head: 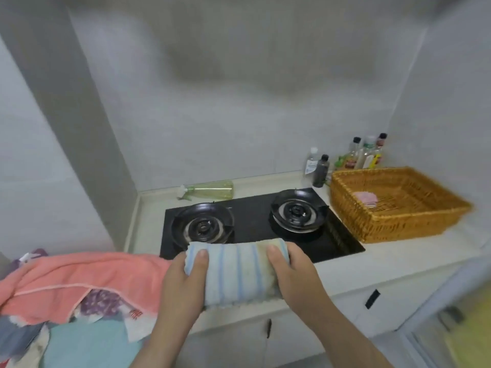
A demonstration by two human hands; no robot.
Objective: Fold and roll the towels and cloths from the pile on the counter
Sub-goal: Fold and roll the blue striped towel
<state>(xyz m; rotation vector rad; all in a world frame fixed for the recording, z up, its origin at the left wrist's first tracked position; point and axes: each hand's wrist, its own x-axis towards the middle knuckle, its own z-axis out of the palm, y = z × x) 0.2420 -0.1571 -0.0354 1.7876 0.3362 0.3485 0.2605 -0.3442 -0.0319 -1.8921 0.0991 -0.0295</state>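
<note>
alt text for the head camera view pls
A left hand and right hand hold a rolled blue-striped towel before a black two-burner stove. A pile of cloths lies left, a wicker basket right.

Cloth pile (66, 282) cut off left, bottom; bottles (368, 155) labels too blurred to read.

Soft terry-cloth towel (235, 272) — glossy black glass hob (252, 224) — rough woven wicker basket (398, 227)
</note>
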